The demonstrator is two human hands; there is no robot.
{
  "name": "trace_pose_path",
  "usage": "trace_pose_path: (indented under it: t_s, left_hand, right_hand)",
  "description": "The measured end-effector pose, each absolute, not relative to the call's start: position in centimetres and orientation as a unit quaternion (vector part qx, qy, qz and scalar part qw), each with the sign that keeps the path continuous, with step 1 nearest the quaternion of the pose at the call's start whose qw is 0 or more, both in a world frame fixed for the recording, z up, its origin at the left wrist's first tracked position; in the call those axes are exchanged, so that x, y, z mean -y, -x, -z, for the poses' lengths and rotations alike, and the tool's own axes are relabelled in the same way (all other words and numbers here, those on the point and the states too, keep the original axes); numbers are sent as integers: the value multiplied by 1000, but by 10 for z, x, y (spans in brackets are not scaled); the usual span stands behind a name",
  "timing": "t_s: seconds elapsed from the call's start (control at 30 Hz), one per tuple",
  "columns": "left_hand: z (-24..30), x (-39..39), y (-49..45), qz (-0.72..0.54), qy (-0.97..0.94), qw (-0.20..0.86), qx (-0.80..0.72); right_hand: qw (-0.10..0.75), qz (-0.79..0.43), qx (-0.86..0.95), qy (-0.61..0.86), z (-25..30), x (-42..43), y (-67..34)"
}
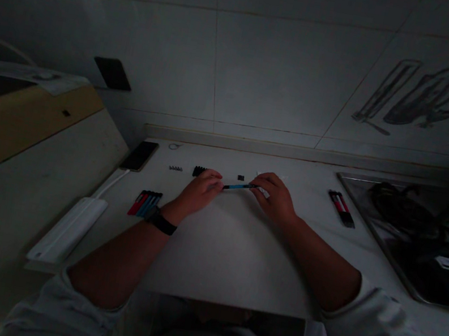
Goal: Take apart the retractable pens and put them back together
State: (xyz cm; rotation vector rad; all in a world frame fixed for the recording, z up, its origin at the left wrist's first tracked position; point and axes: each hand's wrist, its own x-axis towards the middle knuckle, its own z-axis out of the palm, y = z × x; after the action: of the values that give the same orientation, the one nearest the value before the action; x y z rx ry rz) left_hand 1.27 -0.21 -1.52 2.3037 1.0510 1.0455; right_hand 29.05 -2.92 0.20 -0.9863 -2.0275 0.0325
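A slim blue pen [237, 186] with dark ends lies level between my hands, just above the white counter. My left hand [202, 190] pinches its left end. On the other end, the fingers of my right hand [275, 196] are closed. Partly behind my left hand is a row of small black pieces [198, 171]. A tiny dark square piece [240, 177] rests beyond the pen. Left of my left wrist lie several red and blue pen-like pieces [145, 203] side by side. Several small grey pieces [175, 168] form a row farther back, too small to name.
A phone [140, 155] and a white power strip [67, 230] with a cable are at the left, beside a slanted panel. Red-and-black pens [341, 208] lie at the right, near the metal-edged stove or sink [372, 233]. A tiled wall [274, 79] closes the back.
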Motion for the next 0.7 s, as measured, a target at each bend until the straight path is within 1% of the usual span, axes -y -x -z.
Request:
trace_pose_path:
  t_s: [0.2,0.5,0.63,0.7]
  left_hand:
    - [14,4,-13,-398,-821,204,-355]
    - [9,6,-13,-369,-824,206,-376]
    - [8,6,-13,-379,-820,209,-373]
    - [9,7,-14,-383,-821,211,-366]
  right_hand:
    - [433,-15,808,399,-2,30,-291]
    - [433,-46,804,404,-3,30,-291]
    - [453,-92,790,402,-4,30,-290]
    - [477,-151,770,396,-5,29,-288]
